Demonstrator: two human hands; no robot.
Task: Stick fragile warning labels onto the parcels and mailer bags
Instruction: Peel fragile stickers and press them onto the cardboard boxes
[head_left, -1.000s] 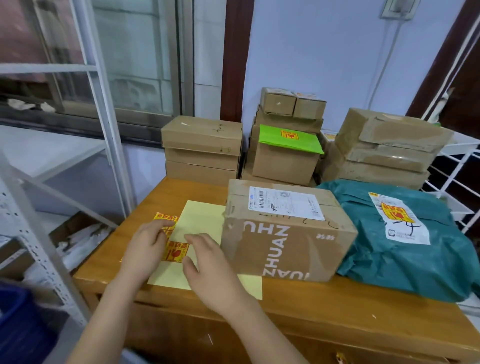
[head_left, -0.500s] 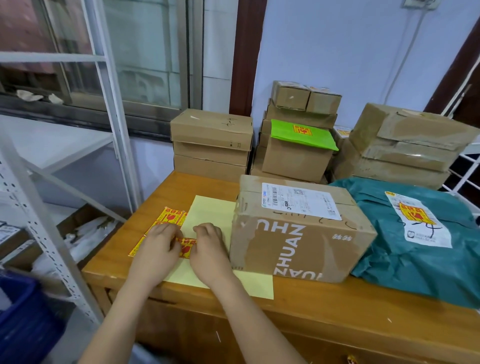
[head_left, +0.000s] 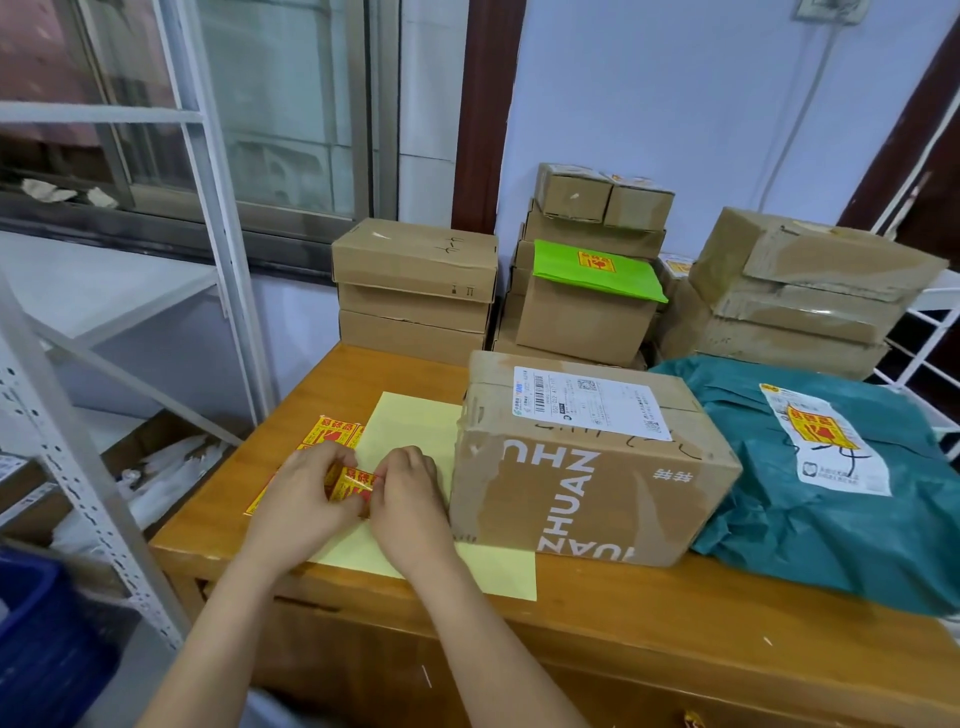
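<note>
A yellow-and-red fragile label (head_left: 356, 482) is pinched between my left hand (head_left: 304, 501) and my right hand (head_left: 408, 499), just above a sheet of the same labels (head_left: 328, 432) on the wooden table (head_left: 649, 613). A pale yellow backing sheet (head_left: 410, 431) lies under my hands. Right of them stands a taped cardboard parcel (head_left: 587, 467) with a white shipping label and no fragile label visible. A teal mailer bag (head_left: 831, 499) at the right carries a fragile label, as does a green mailer (head_left: 597, 270) on the back boxes.
Stacks of cardboard boxes (head_left: 415, 291) line the table's back edge against the wall. A white metal shelf frame (head_left: 67, 457) stands at the left, with a blue bin (head_left: 36, 634) below. A white wire rack (head_left: 930, 332) is at the far right.
My hands came together over the label sheet and now pinch one label, its edge lifted off the sheet. The view shifted slightly.
</note>
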